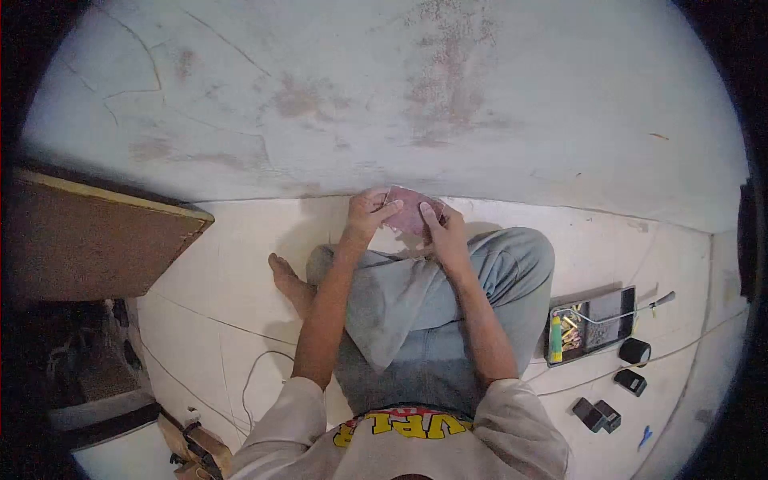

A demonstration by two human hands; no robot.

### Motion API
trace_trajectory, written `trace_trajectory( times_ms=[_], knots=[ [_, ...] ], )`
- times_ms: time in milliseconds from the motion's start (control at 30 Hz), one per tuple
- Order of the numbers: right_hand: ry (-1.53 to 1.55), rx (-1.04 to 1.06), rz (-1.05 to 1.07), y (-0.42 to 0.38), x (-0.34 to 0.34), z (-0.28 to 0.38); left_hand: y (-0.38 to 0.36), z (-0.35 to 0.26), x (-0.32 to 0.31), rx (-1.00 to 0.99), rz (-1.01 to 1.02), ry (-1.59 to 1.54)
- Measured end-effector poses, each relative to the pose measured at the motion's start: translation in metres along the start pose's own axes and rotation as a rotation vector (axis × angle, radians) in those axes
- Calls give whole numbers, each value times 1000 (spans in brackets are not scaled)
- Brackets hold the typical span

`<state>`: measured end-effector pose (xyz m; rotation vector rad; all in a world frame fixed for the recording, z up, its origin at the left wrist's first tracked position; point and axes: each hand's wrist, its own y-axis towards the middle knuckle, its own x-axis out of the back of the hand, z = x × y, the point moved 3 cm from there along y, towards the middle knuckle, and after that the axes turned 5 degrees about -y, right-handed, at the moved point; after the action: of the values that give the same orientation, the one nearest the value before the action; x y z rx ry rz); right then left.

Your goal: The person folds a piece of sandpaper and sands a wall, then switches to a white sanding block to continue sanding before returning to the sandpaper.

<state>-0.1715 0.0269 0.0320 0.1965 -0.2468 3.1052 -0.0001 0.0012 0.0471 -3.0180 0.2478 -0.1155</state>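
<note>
Between my two hands, close to the foot of the wall, is a reddish-brown sheet (pixel 411 211), perhaps sandpaper. My left hand (pixel 373 214) pinches its left side, thumb on top. On the right side, my right hand (pixel 442 229) grips it the same way, with the thumb pointing up. The sheet is held above the floor, just past my crossed legs in grey-blue trousers (pixel 408 320). Its underside and the fingers behind it are hidden.
Ahead rises a stained wall (pixel 336 96). A brown wooden panel (pixel 96 240) stands at left. On the right lie a black tray (pixel 592 348) with small items and a green tube, a wire-handled tool (pixel 662 299), black blocks (pixel 590 414) and a blue item (pixel 645 436). A cable (pixel 246 384) runs at left.
</note>
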Motion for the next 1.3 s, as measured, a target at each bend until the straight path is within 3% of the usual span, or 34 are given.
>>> trace_trajectory(
  times_ms=[200,267,400,533,633,733,867,933,967,1000,1067,1133,1200,1233,1300],
  knots=[
    [-114,21,-20,-2,5,3,2,20,-1,-6,-84,-190],
    [-4,46,3,-3,2,9,-3,10,-1,54,-61,-324],
    [399,-180,262,-8,2,23,1,20,2,62,46,-418],
    [431,-205,413,-12,1,27,-5,11,-4,38,158,-425],
    [248,3,505,-14,-6,15,-11,0,-3,57,120,-149],
    [194,130,457,-17,-8,13,-6,7,1,-46,114,8],
    [-192,5,414,-25,-1,28,-4,21,2,-91,76,57],
    [-312,237,219,-32,9,40,-3,24,5,-16,84,-105],
    [-350,483,100,-37,20,51,-2,27,5,24,89,-194],
    [-387,483,108,-39,33,63,2,28,5,16,89,-231],
    [-892,650,-276,-50,66,100,9,40,7,110,35,-71],
    [-972,723,-658,-57,91,141,11,53,3,34,-23,-218],
    [-1070,875,-854,-56,102,191,16,63,5,65,-27,-26],
    [-1085,893,-834,-44,106,201,15,60,5,66,-40,-51],
    [-1049,1182,-841,-26,105,216,10,54,7,76,-48,14]
  ],
)
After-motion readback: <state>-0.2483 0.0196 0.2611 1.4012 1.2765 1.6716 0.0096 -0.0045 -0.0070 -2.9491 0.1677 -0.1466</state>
